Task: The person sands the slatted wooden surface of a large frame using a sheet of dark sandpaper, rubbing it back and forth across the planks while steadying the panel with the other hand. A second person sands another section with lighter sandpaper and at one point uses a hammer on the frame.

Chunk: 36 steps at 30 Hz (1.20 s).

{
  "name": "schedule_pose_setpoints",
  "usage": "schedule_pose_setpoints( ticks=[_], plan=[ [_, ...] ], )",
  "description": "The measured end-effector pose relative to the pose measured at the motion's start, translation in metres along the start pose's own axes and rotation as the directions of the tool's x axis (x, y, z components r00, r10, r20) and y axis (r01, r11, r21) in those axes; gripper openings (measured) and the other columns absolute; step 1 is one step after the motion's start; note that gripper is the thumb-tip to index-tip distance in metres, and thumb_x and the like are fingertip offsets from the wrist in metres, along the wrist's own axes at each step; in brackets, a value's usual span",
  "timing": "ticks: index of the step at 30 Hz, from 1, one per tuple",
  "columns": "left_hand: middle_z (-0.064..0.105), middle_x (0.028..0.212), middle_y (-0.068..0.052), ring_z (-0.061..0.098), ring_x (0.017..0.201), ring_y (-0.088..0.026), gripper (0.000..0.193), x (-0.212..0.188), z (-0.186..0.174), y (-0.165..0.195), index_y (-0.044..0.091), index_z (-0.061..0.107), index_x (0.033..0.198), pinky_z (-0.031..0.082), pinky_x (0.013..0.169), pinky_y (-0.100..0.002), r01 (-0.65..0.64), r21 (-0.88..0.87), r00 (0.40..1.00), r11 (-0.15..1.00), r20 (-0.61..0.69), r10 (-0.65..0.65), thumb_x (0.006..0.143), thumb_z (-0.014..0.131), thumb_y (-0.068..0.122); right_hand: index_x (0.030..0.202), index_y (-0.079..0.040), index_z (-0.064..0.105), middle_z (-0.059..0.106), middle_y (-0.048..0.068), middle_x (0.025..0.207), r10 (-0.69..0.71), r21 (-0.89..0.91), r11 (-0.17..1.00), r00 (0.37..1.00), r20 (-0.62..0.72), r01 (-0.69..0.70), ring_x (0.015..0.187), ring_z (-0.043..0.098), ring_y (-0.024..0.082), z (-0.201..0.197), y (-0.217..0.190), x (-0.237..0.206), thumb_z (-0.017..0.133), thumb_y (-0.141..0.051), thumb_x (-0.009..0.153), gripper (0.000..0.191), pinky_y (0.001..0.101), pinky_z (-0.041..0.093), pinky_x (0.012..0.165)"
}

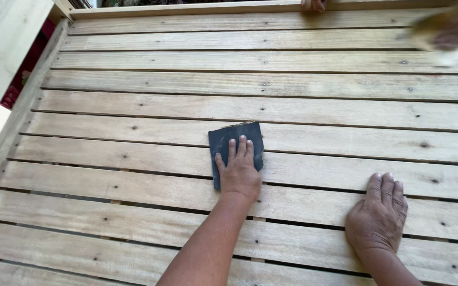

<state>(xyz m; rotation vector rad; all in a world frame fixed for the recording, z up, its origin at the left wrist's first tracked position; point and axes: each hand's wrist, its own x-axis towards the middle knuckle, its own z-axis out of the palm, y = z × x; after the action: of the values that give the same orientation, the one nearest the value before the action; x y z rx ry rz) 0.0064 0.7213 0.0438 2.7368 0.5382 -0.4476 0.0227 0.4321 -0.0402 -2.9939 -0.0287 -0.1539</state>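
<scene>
Flat now: left hand [239, 172], fingers spread, presses dark grey square sandpaper sheet [236, 148] onto pale slatted wooden surface [133, 159]. Sheet likely thin, light, floppy, gritty; best held under palm, not pinched. Right hand [379, 214], fingers together, rests flat on slats, well apart from sheet.

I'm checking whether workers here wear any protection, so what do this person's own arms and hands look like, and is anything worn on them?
Both the left hand and right hand are bare: no gloves, rings, watch or bands show. The forearms are bare too, with no sleeves reaching into view. Fingernails are short and unpainted.
</scene>
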Motion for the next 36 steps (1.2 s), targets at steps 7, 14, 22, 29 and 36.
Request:
schedule_pose_setpoints(
  ticks=[7,14,22,29,36],
  plan=[
    [0.005,0.173,0.003,0.000,0.159,-0.019,0.080,-0.050,0.007,-0.008,0.018,0.015,0.163,-0.002,0.127,-0.053,-0.075,0.008,0.994,0.997,0.076,0.074,0.090,0.043,0.001,0.161,-0.005,0.025,0.023,0.019,0.168,0.011,-0.032,0.999,1.000,0.012,-0.011,0.157,0.013,0.033,0.002,0.001,-0.002,0.030,-0.033,0.100,0.068,0.0467,0.009,0.126],
    [0.005,0.171,0.002,-0.001,0.157,-0.019,0.072,-0.002,-0.006,0.001,0.018,0.013,0.162,-0.002,0.126,-0.053,0.004,-0.038,0.999,0.999,0.053,-0.002,0.096,0.041,0.014,0.162,-0.002,0.026,0.023,0.021,0.168,-0.024,0.002,1.000,0.999,-0.034,0.024,0.158,0.014,0.034,-0.001,-0.002,-0.004,0.031,-0.037,0.101,0.071,0.0478,0.010,0.126],
    [0.005,0.173,0.003,-0.001,0.157,-0.018,0.077,-0.043,0.012,-0.015,0.021,0.014,0.163,-0.003,0.125,-0.055,-0.064,0.034,0.996,0.997,0.070,0.061,0.094,0.045,0.012,0.161,-0.004,0.026,0.024,0.021,0.168,-0.005,0.010,1.000,1.000,-0.028,0.005,0.157,0.014,0.034,-0.003,-0.002,-0.001,0.031,-0.039,0.101,0.070,0.0476,0.009,0.126],
    [0.005,0.172,-0.002,-0.001,0.159,-0.021,0.077,0.007,0.025,0.032,0.016,0.018,0.162,-0.001,0.127,-0.058,0.072,-0.152,0.996,0.986,-0.042,-0.080,0.090,0.042,0.003,0.163,-0.002,0.024,0.020,0.022,0.169,-0.028,-0.003,1.000,0.999,-0.040,0.028,0.156,0.012,0.036,0.005,0.003,0.000,0.028,-0.041,0.103,0.072,0.0472,0.009,0.125],
    [0.019,0.169,0.001,0.008,0.158,-0.020,0.068,-0.024,0.055,0.007,0.021,0.028,0.158,-0.001,0.128,-0.054,-0.243,-0.128,0.970,0.961,-0.027,0.242,0.098,0.055,0.039,0.161,-0.006,0.025,0.022,0.019,0.168,0.012,0.001,1.000,1.000,0.011,-0.012,0.158,0.011,0.034,-0.001,0.003,0.000,0.029,-0.041,0.100,0.071,0.0483,0.008,0.125]
  ],
)
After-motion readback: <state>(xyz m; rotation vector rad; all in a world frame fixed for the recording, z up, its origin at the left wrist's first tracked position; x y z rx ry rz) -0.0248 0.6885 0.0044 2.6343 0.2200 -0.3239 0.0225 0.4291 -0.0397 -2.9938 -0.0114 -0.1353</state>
